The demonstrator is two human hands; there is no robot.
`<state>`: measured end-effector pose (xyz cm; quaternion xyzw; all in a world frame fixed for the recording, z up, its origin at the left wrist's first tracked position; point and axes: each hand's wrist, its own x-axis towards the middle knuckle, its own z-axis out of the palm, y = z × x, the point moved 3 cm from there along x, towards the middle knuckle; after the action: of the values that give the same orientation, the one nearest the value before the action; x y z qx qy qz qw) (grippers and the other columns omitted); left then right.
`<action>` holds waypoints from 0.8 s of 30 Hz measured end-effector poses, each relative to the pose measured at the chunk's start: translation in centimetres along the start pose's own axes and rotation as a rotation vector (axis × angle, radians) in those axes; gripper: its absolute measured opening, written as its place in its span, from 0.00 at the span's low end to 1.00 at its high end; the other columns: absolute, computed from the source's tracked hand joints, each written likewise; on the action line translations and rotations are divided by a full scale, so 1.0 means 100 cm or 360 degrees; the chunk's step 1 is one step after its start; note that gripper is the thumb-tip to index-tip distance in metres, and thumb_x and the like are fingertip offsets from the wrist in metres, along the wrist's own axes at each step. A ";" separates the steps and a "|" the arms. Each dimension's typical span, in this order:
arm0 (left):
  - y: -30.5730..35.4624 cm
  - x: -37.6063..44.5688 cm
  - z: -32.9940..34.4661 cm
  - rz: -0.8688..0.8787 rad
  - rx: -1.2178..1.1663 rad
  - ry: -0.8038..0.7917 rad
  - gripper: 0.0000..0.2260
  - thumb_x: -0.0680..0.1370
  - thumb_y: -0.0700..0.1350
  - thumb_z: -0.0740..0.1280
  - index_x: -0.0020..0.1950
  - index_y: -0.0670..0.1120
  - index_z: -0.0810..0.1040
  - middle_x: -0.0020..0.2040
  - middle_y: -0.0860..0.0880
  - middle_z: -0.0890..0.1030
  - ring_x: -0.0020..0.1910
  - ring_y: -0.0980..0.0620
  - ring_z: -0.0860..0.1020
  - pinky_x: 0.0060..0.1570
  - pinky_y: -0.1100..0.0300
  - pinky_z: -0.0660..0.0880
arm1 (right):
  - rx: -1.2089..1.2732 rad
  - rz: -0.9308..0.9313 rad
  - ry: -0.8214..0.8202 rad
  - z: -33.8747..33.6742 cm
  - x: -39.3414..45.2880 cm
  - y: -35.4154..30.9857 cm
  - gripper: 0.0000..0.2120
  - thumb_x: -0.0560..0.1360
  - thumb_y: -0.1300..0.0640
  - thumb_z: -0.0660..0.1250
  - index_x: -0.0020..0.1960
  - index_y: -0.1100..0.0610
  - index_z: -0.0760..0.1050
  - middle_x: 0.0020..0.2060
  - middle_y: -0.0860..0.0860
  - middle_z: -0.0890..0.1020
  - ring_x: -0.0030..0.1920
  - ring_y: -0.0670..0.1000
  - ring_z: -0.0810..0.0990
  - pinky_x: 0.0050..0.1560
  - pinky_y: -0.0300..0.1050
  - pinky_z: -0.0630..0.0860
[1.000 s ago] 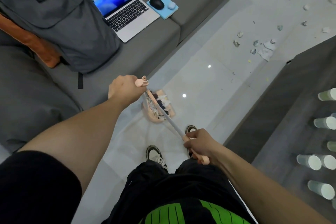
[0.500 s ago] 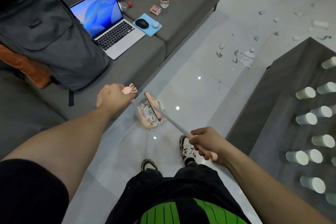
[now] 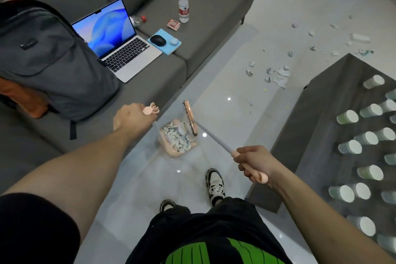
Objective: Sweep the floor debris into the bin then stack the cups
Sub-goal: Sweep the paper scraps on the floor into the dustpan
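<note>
Right hand [image 3: 256, 163] is gripping the broom [image 3: 211, 134] handle, left hand [image 3: 128, 118] holding the dustpan [image 3: 176, 138] handle. Remaining scraps [image 3: 276, 74] are lying ahead and right, so the broom's nearer.

A grey fabric sofa [image 3: 192, 53] runs along the left, carrying a dark backpack [image 3: 47, 60], an open silver laptop [image 3: 120, 49] and a clear plastic water bottle [image 3: 183, 6]. The pink plastic dustpan [image 3: 177, 139] sits on the tiled floor [image 3: 225, 83] between sofa and dark worktop [image 3: 321, 113] at right, where pale paper cups [image 3: 347, 117] stand. Torn paper scraps [image 3: 278, 73] lie on the floor beyond.
</note>
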<state>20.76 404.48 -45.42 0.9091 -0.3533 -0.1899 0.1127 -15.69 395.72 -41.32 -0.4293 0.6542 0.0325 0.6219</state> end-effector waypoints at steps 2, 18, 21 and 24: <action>-0.003 -0.002 -0.001 -0.0053 0.0015 -0.0017 0.14 0.66 0.61 0.65 0.32 0.51 0.73 0.30 0.53 0.73 0.38 0.42 0.75 0.36 0.56 0.69 | -0.0041 -0.0002 0.0017 -0.008 0.011 -0.008 0.18 0.75 0.66 0.68 0.64 0.60 0.75 0.33 0.59 0.75 0.22 0.50 0.69 0.21 0.37 0.65; -0.068 -0.033 0.014 -0.0306 0.0075 -0.0022 0.17 0.68 0.65 0.63 0.32 0.52 0.70 0.39 0.44 0.81 0.38 0.41 0.72 0.38 0.56 0.68 | -0.0886 -0.0031 -0.0226 0.065 0.064 0.018 0.15 0.72 0.68 0.62 0.58 0.69 0.75 0.32 0.57 0.74 0.24 0.53 0.71 0.23 0.40 0.67; -0.070 -0.036 0.013 -0.0312 0.0029 -0.0041 0.16 0.67 0.64 0.63 0.34 0.52 0.73 0.32 0.49 0.74 0.37 0.43 0.71 0.37 0.56 0.67 | -0.0919 -0.0008 -0.0353 0.085 0.047 0.029 0.13 0.72 0.67 0.63 0.55 0.63 0.78 0.40 0.57 0.77 0.21 0.52 0.71 0.22 0.39 0.67; -0.077 -0.039 0.009 -0.0312 -0.0050 -0.0012 0.15 0.68 0.63 0.65 0.33 0.51 0.73 0.29 0.53 0.71 0.37 0.43 0.72 0.36 0.56 0.67 | -0.0790 0.0087 -0.0410 0.094 0.034 0.035 0.17 0.73 0.67 0.64 0.62 0.62 0.75 0.42 0.59 0.78 0.17 0.49 0.69 0.22 0.38 0.68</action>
<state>22.33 412.67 -47.82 0.9367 -0.2599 -0.2089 0.1064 -9.90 401.53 -48.01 -0.5430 0.5531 0.2628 0.5746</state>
